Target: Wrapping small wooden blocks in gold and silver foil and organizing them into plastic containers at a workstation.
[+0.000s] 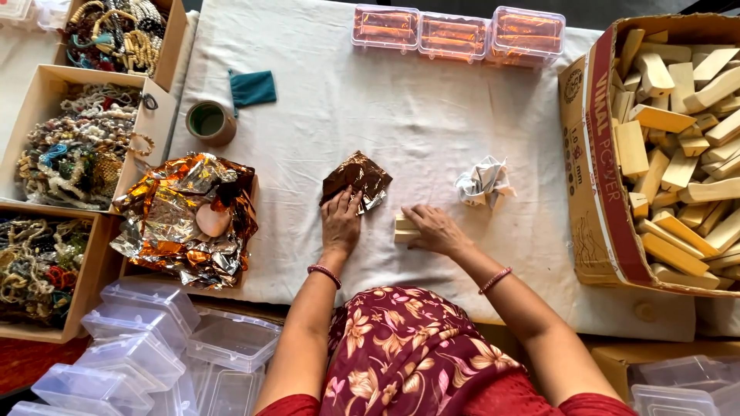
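Observation:
My left hand (340, 220) lies flat on the near corner of a crumpled brown foil sheet (357, 176) spread on the white cloth. My right hand (432, 228) rests over a small pale wooden block (404, 228) just right of the foil, fingers curled on it. A crumpled silver-white foil wad (483, 182) sits a little beyond my right hand.
A big cardboard box of wooden blocks (669, 146) fills the right. Three clear lidded boxes (453, 35) stand at the far edge. A heap of orange foil (185, 219), a tape roll (210, 121), trays of beads (77, 146) and empty plastic boxes (146, 347) are on the left.

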